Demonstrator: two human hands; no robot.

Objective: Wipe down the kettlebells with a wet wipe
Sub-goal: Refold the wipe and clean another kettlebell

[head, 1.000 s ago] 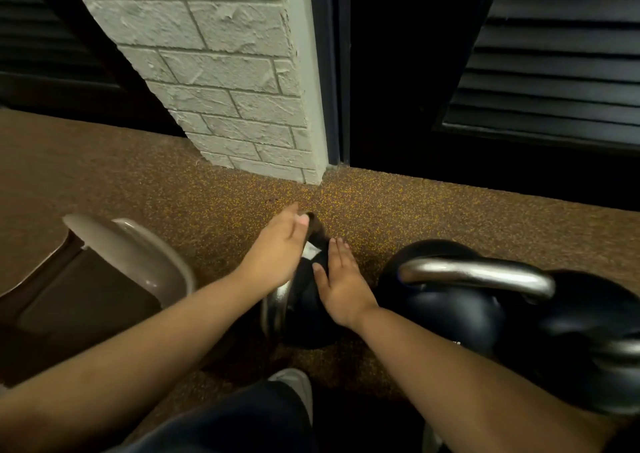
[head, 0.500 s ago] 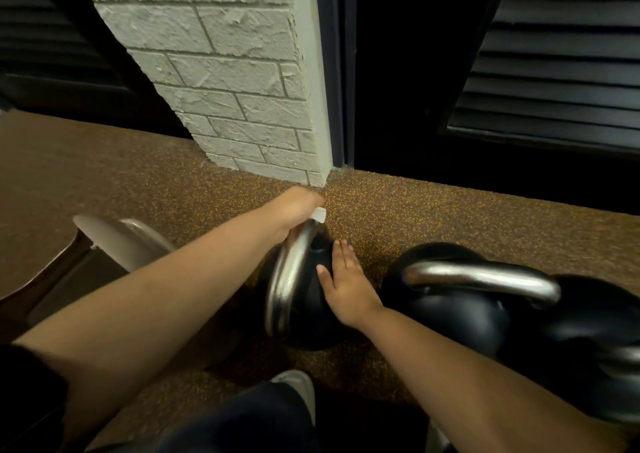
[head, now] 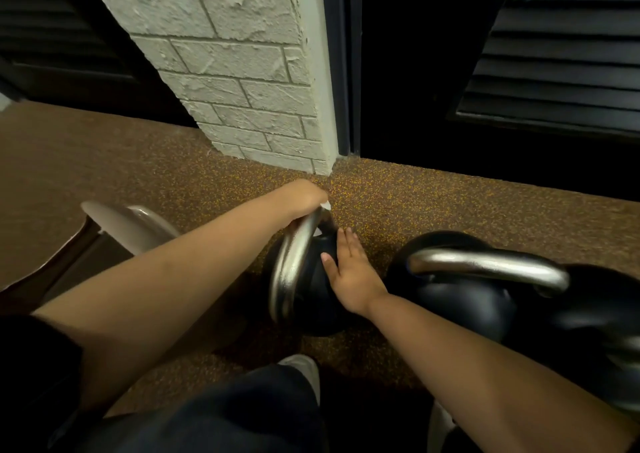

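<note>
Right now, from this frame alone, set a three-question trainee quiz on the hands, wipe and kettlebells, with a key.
1. True or false: the right hand lies flat on the small kettlebell.
2. The left hand holds the wipe against: A) the small kettlebell's handle; B) the floor; C) the brick pillar.
3. Fill in: the big kettlebell stands to the small one's ___.
Key: 1 true; 2 A; 3 right.
</note>
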